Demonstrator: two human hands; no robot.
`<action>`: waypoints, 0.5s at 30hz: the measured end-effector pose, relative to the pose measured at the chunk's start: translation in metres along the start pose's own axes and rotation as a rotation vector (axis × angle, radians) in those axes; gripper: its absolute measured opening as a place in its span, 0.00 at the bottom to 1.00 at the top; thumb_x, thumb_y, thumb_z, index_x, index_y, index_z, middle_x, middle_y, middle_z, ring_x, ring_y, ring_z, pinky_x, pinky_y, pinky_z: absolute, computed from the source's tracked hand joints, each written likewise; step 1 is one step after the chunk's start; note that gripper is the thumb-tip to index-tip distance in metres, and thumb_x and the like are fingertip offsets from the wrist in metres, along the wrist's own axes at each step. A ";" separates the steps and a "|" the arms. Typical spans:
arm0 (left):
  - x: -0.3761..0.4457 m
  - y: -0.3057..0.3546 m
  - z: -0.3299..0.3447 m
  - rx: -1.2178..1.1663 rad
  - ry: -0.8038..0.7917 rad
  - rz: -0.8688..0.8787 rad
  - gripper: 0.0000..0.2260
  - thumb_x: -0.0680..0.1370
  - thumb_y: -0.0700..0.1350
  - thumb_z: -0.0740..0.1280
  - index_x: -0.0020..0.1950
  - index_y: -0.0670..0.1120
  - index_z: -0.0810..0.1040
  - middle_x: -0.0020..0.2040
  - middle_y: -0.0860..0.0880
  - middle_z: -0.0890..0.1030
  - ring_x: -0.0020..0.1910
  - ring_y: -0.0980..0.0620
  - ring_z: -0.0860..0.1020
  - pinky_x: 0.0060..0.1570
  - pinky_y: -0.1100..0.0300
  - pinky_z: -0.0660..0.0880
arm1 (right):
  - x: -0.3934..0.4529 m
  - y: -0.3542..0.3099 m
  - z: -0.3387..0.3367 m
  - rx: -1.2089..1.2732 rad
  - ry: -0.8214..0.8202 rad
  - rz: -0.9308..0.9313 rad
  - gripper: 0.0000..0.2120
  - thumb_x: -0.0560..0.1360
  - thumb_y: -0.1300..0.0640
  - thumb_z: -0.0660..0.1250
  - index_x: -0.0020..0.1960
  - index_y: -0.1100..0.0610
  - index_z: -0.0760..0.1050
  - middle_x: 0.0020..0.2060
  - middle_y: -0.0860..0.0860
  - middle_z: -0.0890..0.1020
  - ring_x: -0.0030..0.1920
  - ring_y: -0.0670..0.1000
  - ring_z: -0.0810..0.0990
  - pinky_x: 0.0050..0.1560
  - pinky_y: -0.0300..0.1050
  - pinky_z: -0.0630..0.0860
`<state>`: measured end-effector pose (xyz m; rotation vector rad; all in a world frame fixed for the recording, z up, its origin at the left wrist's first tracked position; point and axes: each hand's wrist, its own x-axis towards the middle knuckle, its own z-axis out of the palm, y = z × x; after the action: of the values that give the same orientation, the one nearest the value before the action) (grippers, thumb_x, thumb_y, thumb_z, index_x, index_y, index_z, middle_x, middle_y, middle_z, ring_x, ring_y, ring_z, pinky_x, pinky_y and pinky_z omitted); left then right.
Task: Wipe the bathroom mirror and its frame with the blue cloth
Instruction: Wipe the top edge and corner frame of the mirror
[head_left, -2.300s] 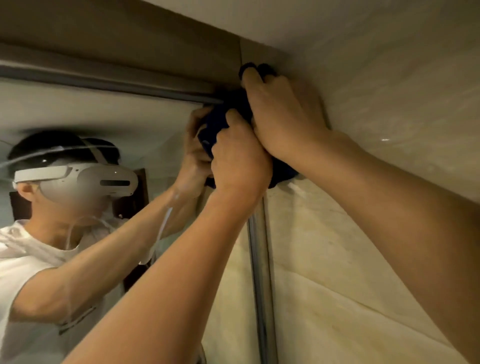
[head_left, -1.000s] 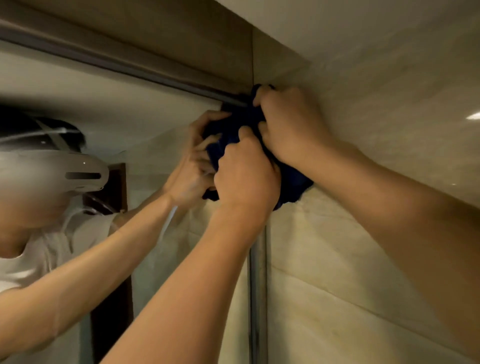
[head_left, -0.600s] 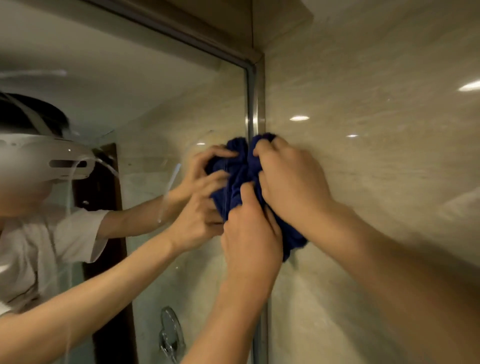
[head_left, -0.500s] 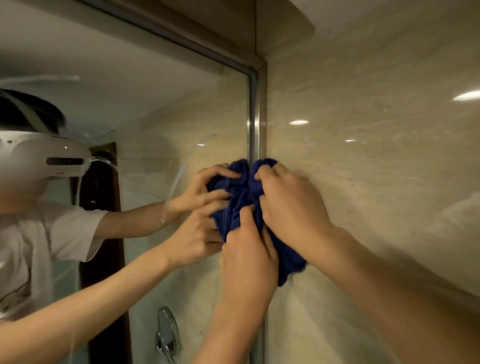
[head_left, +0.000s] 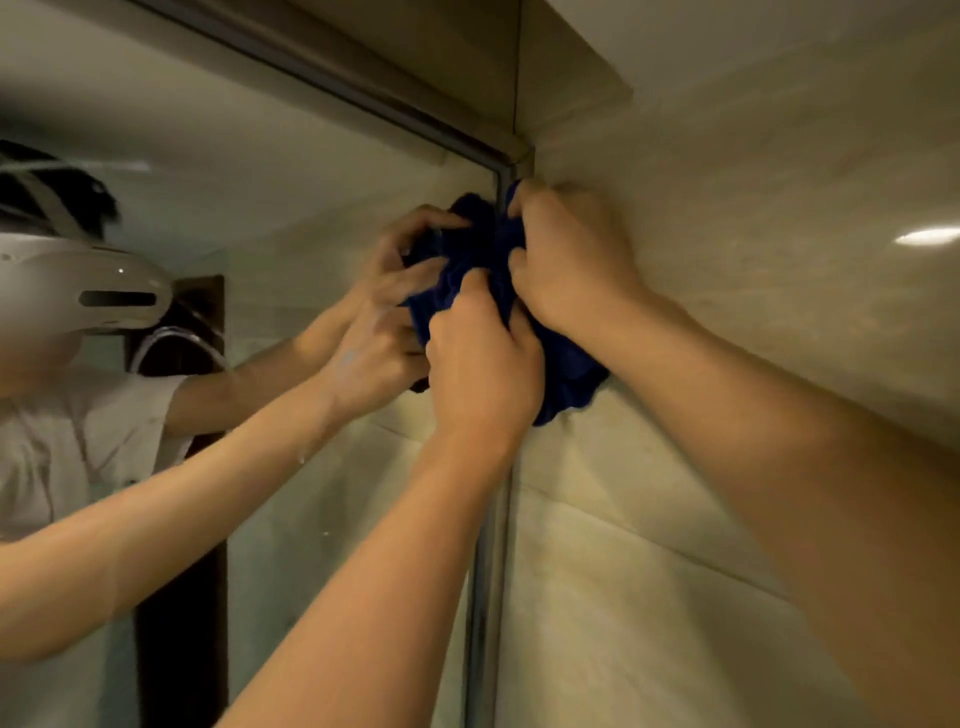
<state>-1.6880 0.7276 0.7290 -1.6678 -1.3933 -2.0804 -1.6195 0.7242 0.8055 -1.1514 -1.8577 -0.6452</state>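
Note:
The dark blue cloth (head_left: 569, 371) is bunched against the mirror's right metal frame (head_left: 488, 571), a little below the top right corner. My left hand (head_left: 483, 358) grips the cloth's lower part, fingers curled into it. Above it, my right hand (head_left: 569, 260) grips the cloth's upper part and presses it against the frame where it meets the tiled wall. The mirror (head_left: 291, 197) fills the left half and reflects both hands, the cloth and the person. Most of the cloth is hidden under my hands.
A beige tiled wall (head_left: 753, 270) runs along the right, meeting the mirror frame at the corner. The frame's top bar (head_left: 332, 70) runs under a tiled soffit. A dark door frame (head_left: 182, 623) shows in the reflection.
After sliding down the right frame from the top corner, both hands and the cloth have moved back up a little toward that corner. The grip on the cloth is unchanged.

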 end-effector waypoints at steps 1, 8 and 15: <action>-0.005 -0.005 0.003 -0.004 0.007 0.017 0.12 0.80 0.41 0.62 0.63 0.42 0.76 0.51 0.43 0.83 0.51 0.42 0.80 0.49 0.49 0.76 | -0.002 0.000 0.007 -0.024 0.029 -0.002 0.16 0.77 0.60 0.62 0.65 0.59 0.69 0.59 0.59 0.76 0.56 0.61 0.77 0.51 0.50 0.76; -0.027 -0.029 0.012 -0.022 0.012 0.034 0.15 0.80 0.43 0.60 0.66 0.45 0.74 0.49 0.45 0.83 0.46 0.43 0.80 0.45 0.44 0.77 | -0.021 -0.003 0.036 -0.116 0.210 0.004 0.14 0.79 0.59 0.58 0.64 0.59 0.69 0.60 0.59 0.74 0.55 0.61 0.77 0.51 0.53 0.75; -0.058 -0.039 0.007 -0.026 -0.099 -0.080 0.18 0.82 0.48 0.60 0.72 0.52 0.67 0.49 0.50 0.82 0.47 0.46 0.81 0.44 0.45 0.79 | -0.052 -0.005 0.056 -0.086 0.239 0.024 0.13 0.79 0.60 0.59 0.63 0.58 0.70 0.59 0.58 0.75 0.49 0.61 0.78 0.44 0.51 0.74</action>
<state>-1.6847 0.7299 0.6585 -1.7759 -1.4921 -2.0933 -1.6334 0.7405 0.7320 -1.0979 -1.6253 -0.8184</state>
